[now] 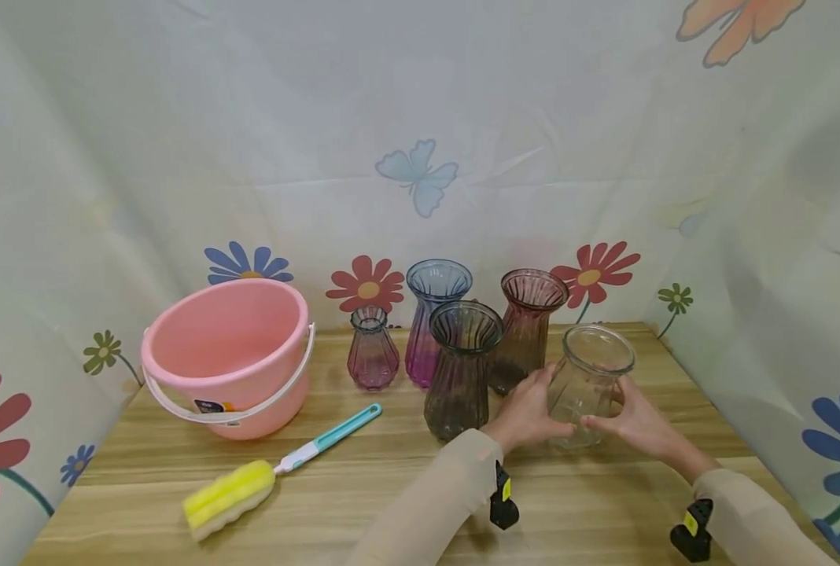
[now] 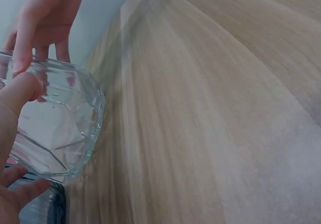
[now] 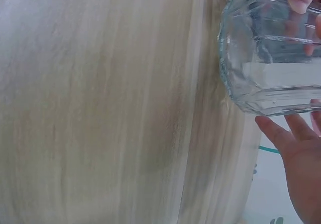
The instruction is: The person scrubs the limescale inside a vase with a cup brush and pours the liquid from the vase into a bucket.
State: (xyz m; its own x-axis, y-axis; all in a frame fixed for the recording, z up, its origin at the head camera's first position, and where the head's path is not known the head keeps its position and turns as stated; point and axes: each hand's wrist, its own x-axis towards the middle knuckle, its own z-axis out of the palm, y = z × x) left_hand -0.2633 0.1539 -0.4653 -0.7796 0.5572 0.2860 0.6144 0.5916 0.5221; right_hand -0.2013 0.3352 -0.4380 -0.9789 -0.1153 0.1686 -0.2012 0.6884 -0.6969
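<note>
A clear glass vase point(image 1: 591, 385) is at the right of the table in the head view, between both hands. My left hand point(image 1: 529, 413) grips its left side, thumb across the front. On the opposite side my right hand point(image 1: 639, 420) holds it, with its thumb also on the front. The left wrist view shows the vase's faceted base point(image 2: 83, 133) close to the wooden surface; whether it touches cannot be told. In the right wrist view, fingers point(image 3: 276, 131) of the right hand lie along the glass. Just left of the hands stands a dark grey vase point(image 1: 458, 385).
Behind are a brown-red vase point(image 1: 529, 330), a blue-to-purple vase point(image 1: 430, 314) and a small pink-grey vase point(image 1: 373, 354). At left stand a pink bucket point(image 1: 271, 397) with a white handle and a yellow sponge brush point(image 1: 232, 495) on the wooden table point(image 1: 363, 487). A floral curtain point(image 1: 321, 157) surrounds the table.
</note>
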